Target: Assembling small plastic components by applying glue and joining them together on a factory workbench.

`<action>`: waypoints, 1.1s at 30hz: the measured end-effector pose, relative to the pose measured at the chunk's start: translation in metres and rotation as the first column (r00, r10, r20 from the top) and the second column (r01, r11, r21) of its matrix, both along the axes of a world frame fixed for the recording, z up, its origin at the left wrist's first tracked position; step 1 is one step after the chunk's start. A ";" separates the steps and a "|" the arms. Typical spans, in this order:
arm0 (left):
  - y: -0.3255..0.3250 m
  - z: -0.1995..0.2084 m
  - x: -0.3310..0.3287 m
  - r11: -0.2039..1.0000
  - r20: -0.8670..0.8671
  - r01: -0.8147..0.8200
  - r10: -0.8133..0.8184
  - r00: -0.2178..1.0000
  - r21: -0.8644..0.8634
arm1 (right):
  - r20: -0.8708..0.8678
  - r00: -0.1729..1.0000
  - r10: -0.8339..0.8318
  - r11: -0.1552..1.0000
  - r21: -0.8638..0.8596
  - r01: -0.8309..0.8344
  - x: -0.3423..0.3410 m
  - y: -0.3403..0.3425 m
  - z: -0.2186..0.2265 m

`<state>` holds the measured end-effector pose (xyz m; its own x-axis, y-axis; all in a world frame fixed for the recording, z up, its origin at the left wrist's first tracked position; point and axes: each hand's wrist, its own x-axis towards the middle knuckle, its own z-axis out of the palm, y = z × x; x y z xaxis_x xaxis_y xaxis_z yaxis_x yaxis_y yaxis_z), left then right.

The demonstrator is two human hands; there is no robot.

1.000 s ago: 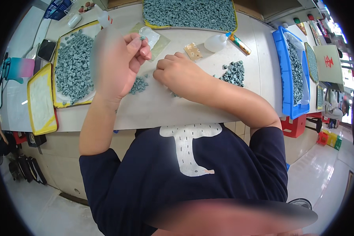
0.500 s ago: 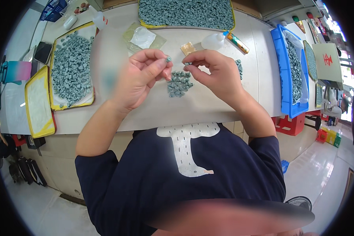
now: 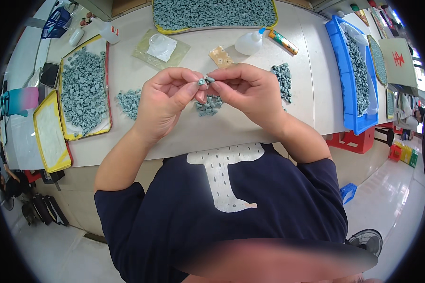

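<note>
My left hand [image 3: 164, 101] and my right hand [image 3: 250, 92] meet above the middle of the table. Between the left thumb and fingertips is a small grey-green piece [image 3: 202, 81], like a little molded pebble. My right hand pinches a second, darker piece [image 3: 210, 80] right up against it; whether the two touch I cannot tell. Partly hidden under the hands lies a small cluster of similar pieces [image 3: 208, 107]. Another loose pile [image 3: 129, 102] sits left of my left wrist, and a darker pile [image 3: 282, 81] lies beyond my right hand.
Large trays of grey-green pieces stand at the back [image 3: 212, 16] and left [image 3: 85, 92]; a blue crate [image 3: 347, 80] holds more at right. Behind my hands are a white squeeze bottle [image 3: 249, 43], an orange tube [image 3: 283, 42], a patterned sponge-like square [image 3: 220, 56] and a clear dish [image 3: 161, 46].
My hands have come together, bringing the right hand's piece up to the left hand's piece. The whole view has shifted slightly, and the left pile now shows clearly.
</note>
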<state>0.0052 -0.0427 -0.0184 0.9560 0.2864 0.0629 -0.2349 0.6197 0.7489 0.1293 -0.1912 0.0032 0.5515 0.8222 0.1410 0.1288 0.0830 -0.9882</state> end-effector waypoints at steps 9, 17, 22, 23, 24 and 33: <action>0.002 0.003 -0.007 0.981 -0.094 -0.092 0.110 0.990 0.173 | 0.721 0.623 -0.302 0.942 0.325 0.080 -0.003 0.016 0.002; 0.005 0.004 -0.011 0.941 -0.099 -0.138 0.176 0.979 0.308 | 0.749 0.574 -0.331 0.925 0.379 0.040 -0.008 0.024 0.000; 0.010 0.001 -0.013 0.940 -0.074 -0.153 0.184 0.980 0.305 | 0.765 0.561 -0.318 0.931 0.363 0.033 -0.009 0.029 -0.003; 0.011 0.001 -0.013 0.934 -0.075 -0.150 0.184 0.980 0.323 | 0.749 0.579 -0.323 0.927 0.372 0.037 -0.010 0.030 -0.005; 0.011 0.001 -0.013 0.929 -0.076 -0.148 0.184 0.980 0.340 | 0.733 0.596 -0.329 0.924 0.381 0.042 -0.011 0.030 -0.006; 0.014 0.009 -0.010 0.612 0.181 -0.368 0.347 0.920 0.700 | 0.591 0.756 -0.282 0.936 0.341 0.083 -0.010 0.035 -0.011</action>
